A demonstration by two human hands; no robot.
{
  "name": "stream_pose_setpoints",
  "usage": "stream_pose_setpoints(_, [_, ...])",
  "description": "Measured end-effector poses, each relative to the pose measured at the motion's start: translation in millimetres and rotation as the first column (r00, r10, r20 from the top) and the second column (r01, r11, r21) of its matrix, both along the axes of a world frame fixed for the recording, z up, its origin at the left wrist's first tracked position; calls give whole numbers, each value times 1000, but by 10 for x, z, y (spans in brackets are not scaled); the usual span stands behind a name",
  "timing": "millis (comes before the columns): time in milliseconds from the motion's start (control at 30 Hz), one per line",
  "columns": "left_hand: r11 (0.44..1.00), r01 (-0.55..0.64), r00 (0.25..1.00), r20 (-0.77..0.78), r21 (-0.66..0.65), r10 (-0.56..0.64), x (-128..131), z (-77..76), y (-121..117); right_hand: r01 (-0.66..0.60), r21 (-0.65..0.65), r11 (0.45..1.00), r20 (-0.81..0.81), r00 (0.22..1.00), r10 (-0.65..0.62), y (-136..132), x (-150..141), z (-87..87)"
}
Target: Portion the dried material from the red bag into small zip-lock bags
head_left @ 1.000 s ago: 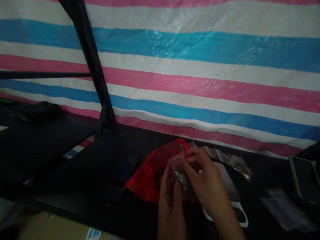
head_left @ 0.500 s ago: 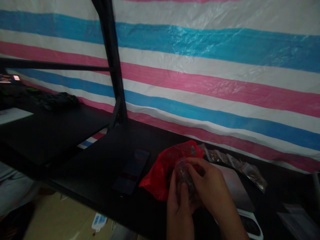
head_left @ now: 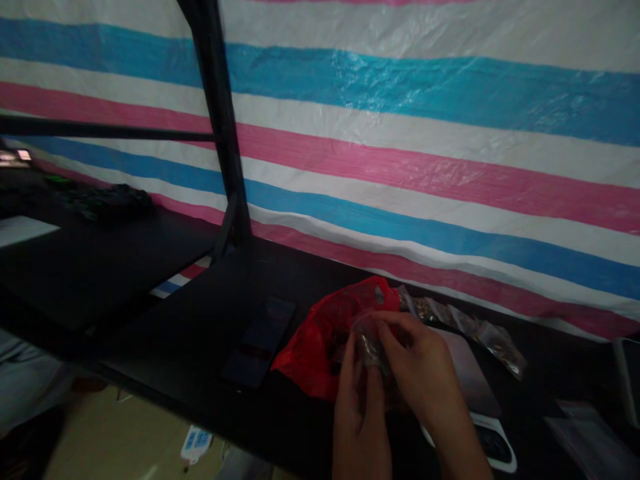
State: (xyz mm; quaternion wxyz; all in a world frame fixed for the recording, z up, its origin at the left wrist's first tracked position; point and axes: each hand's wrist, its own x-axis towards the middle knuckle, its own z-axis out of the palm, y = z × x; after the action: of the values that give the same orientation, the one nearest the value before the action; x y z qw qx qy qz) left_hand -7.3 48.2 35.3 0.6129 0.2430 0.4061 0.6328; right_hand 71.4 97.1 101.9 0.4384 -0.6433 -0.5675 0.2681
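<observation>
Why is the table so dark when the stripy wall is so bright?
In the head view, light falls on the striped sheet, which shows shiny glare; the black table lies dim, and the small clear bag in both hands looks murky and slightly soft.

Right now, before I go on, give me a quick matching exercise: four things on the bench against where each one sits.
Things:
1. small clear bag
2. red plastic bag
3. phone
4. row of filled packets

Places:
A. flat on the black bench, left of the red plastic
B. held between left hand and right hand
C. along the striped sheet, behind the scale
D. crumpled on the bench, just behind the hands

Pairs: 1-B, 2-D, 3-A, 4-C
</observation>
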Motion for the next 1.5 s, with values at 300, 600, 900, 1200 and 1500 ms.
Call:
stream_pose_setpoints(300, [907, -57, 783, -545, 418, 300, -92, -137, -18, -231, 52, 972, -211, 948, 237, -130, 331, 162])
stream_pose_setpoints(600, [633, 63, 498, -574, 771, 650, -186, -127, 46, -151, 122, 981, -158, 973, 170, -394, 805, 308])
stream_pose_setpoints(900, [587, 215, 302, -625, 781, 720, -418, -114, 79, 303, -41, 952, 19, 953, -303, -304, 1473, -199])
stream_pose_setpoints(1200, [526, 270, 299, -590, 806, 750, -365, -273, 8, 485, 29, 874, 81, 870, -486, -228, 1684, -421])
stream_pose_setpoints(1500, [564, 223, 402, -602, 795, 690, -261, -297, -134, 479, -15, 878, 88, 875, -476, -280, 1663, -373])
